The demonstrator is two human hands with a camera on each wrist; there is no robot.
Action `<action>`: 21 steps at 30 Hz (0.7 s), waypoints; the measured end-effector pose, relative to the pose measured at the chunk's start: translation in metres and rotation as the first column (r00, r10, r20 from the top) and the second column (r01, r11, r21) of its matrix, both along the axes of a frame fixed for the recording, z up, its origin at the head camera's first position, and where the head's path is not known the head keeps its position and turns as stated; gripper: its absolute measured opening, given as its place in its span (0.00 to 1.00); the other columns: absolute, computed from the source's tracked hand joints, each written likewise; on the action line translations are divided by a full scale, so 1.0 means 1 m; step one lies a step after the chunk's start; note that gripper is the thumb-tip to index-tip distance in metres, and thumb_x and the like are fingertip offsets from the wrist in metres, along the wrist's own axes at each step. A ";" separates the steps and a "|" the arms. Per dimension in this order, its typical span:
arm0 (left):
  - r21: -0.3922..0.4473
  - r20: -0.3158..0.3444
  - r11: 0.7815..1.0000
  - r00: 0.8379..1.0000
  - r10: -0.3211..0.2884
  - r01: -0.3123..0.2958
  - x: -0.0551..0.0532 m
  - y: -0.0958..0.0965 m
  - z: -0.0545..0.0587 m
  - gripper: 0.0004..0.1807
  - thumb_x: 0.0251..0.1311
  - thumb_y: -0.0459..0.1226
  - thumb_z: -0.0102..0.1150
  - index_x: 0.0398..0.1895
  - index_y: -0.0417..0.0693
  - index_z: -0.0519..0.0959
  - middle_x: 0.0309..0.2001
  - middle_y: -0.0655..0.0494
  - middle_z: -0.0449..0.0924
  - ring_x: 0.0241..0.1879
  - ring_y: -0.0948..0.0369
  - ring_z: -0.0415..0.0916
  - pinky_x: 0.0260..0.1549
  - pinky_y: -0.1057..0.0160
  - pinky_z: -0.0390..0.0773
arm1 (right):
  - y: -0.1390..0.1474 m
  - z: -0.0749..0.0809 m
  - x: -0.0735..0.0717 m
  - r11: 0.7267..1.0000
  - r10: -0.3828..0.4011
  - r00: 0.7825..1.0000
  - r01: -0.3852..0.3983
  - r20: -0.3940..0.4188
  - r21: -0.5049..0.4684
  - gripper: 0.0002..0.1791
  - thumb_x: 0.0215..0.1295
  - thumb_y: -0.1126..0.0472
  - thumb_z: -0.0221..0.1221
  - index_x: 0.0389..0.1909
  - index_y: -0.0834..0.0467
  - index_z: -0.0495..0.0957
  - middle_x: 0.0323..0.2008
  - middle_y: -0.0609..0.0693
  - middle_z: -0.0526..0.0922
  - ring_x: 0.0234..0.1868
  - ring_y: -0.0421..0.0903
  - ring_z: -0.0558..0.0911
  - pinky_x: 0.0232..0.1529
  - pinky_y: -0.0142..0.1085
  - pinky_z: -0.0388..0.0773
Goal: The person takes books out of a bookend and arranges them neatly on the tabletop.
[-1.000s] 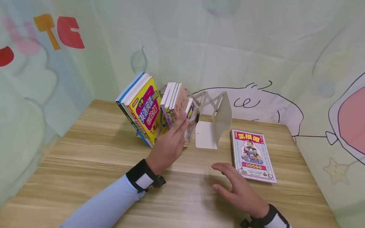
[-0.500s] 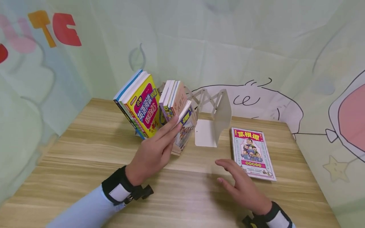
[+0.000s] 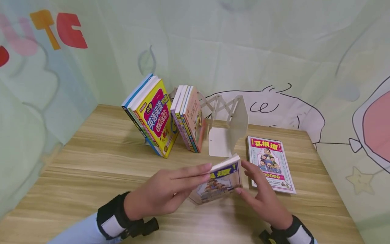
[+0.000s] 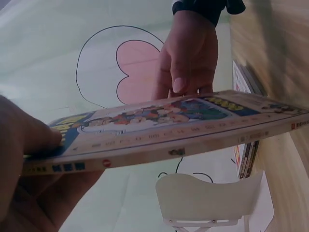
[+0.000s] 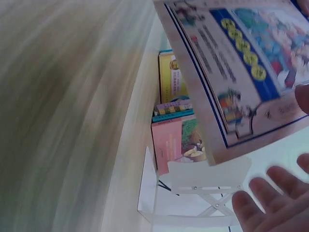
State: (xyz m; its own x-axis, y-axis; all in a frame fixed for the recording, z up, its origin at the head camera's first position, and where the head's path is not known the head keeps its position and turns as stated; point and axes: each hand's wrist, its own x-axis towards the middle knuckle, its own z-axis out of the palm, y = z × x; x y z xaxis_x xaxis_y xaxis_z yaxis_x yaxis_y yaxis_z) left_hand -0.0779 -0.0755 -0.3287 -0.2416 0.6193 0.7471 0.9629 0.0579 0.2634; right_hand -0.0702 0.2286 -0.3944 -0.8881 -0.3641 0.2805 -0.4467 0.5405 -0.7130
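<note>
My left hand pinches a thin comic book with a blue-and-yellow title by its left edge, fingers in front on one side. It is held tilted above the table. In the left wrist view the book's spine faces the camera and the thumb lies on the cover. Beside the book's right edge is my right hand, thumb and fingers spread around that edge. In the right wrist view the fingertips stand apart from the book's lower corner; the thumb appears at the cover, contact unclear.
Behind stands an expandable cream metal bookend, its right section unfilled. Larger books with a yellow cover lean at its left, beside smaller books with a pink cover. Another comic book lies flat on the wooden table at right.
My left hand has drawn the comic book out of the bookend row and brought it forward and right to my right hand. The right hand has stayed nearly in place.
</note>
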 end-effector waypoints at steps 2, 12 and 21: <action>-0.008 0.034 0.999 0.998 -0.050 0.050 0.002 0.001 -0.001 0.19 0.64 0.28 0.50 0.58 0.35 0.72 0.65 0.45 0.65 0.60 0.55 0.70 0.52 0.65 0.74 | 0.000 0.000 0.002 0.999 0.042 0.999 -0.043 0.026 0.009 0.33 0.61 0.58 0.61 0.67 0.45 0.60 0.59 0.41 0.70 0.58 0.41 0.72 0.57 0.35 0.72; -0.018 0.176 0.998 0.983 -0.055 0.059 0.004 0.000 -0.008 0.21 0.63 0.27 0.51 0.60 0.38 0.71 0.66 0.47 0.65 0.61 0.56 0.68 0.52 0.66 0.74 | 0.000 -0.007 0.007 0.983 0.171 0.985 -0.172 -0.033 -0.068 0.11 0.61 0.65 0.59 0.44 0.53 0.79 0.38 0.45 0.84 0.35 0.39 0.83 0.33 0.33 0.81; -0.021 0.150 1.000 0.988 -0.017 0.021 0.000 0.001 -0.008 0.22 0.63 0.29 0.52 0.61 0.39 0.70 0.66 0.45 0.64 0.62 0.55 0.68 0.53 0.66 0.73 | -0.001 -0.009 0.009 0.979 0.162 0.980 -0.175 -0.114 -0.109 0.13 0.58 0.69 0.61 0.43 0.54 0.80 0.37 0.47 0.85 0.34 0.40 0.83 0.31 0.31 0.81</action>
State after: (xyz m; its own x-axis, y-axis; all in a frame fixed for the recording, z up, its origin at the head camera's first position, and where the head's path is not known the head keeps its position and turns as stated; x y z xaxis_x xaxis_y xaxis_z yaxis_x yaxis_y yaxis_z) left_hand -0.0774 -0.0748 -0.3366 -0.3381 0.6413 0.6888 0.9135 0.0477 0.4040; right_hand -0.0613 0.2279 -0.4037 -0.7808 -0.4646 0.4176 -0.5988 0.3658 -0.7125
